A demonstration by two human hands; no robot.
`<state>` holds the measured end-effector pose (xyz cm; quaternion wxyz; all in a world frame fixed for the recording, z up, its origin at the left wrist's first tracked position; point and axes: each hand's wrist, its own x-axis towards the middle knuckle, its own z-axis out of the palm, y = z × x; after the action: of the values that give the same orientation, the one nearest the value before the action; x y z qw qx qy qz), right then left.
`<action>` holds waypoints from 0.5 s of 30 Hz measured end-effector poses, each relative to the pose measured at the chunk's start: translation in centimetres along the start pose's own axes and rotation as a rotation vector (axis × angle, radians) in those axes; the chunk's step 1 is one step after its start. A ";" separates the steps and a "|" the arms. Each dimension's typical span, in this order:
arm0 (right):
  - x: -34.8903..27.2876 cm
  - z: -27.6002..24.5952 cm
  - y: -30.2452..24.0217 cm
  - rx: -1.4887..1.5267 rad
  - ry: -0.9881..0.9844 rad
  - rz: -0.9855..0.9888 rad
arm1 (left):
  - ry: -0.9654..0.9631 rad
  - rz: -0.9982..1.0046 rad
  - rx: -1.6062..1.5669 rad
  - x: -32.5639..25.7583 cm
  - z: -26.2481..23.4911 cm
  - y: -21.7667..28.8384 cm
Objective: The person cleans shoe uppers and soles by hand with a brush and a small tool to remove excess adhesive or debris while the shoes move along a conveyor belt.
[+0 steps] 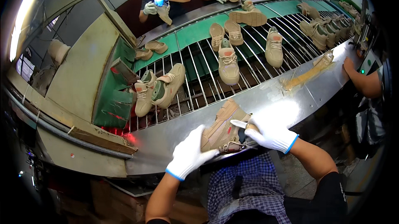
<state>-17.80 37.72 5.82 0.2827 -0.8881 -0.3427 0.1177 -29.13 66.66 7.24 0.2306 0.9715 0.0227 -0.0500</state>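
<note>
A tan lace-up shoe (221, 128) with a mesh side is tilted over the metal ledge, its thick sole turned up to the left. My left hand (191, 151), in a white knit glove, grips it by the toe, thumb over the front. At the heel and collar is my right hand (272, 132), gloved alike and closed. A small tan piece (251, 128) shows between its fingers, too little to name. Loose laces (230, 146) hang at the shoe's lower side.
Beyond the metal ledge (166, 141) runs a rack of metal rods (199, 66) carrying several tan shoes (228, 68). A green panel (110, 103) stands at left. Two people opposite handle shoes (164, 14); another person's arm (363, 78) rests at right. Yellowed tape (303, 76) covers part of the ledge.
</note>
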 end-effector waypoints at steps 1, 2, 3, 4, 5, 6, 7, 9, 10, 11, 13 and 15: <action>0.6 0.1 -0.9 -0.084 -0.058 0.048 | -0.018 0.046 -0.023 1.5 -0.2 -0.2; 1.5 0.4 -1.9 -0.227 -0.051 -0.109 | -0.036 0.095 -0.046 2.8 -0.7 -0.2; 2.5 0.6 -2.7 -0.378 -0.040 -0.249 | -0.135 0.108 -0.019 4.4 -1.4 0.2; 3.4 0.7 -3.7 -0.523 -0.027 -0.391 | -0.121 0.137 0.008 5.0 -1.2 -0.3; 3.5 0.9 -5.6 -0.476 -0.029 -0.358 | -0.106 0.168 0.036 5.4 -0.5 -1.4; 3.2 1.2 -6.9 -0.433 -0.021 -0.328 | -0.086 0.203 0.068 5.9 -0.2 -2.2; 2.6 1.1 -7.2 -0.335 0.069 -0.378 | -0.113 0.215 0.106 5.5 -0.6 -2.5; 0.4 0.1 -7.2 -0.268 -0.073 -0.337 | -0.126 0.265 0.096 5.6 -1.1 -2.3; -0.6 -0.6 -6.7 -0.324 -0.006 -0.400 | -0.120 0.315 0.073 5.7 -1.0 -2.3; -0.2 -1.2 -6.3 -0.139 0.117 -0.388 | -0.147 0.335 0.088 5.8 -1.3 -2.5; 0.3 -1.5 -1.6 -0.196 0.210 -0.328 | -0.178 0.468 0.076 7.4 -1.7 0.8; 0.6 0.5 4.2 -0.143 0.088 -0.221 | -0.158 0.606 0.018 8.6 -1.8 2.4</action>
<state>-15.29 35.81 2.93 0.2448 -0.8672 -0.4330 0.0219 -20.24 65.53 8.95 0.2273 0.9292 -0.2863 -0.0547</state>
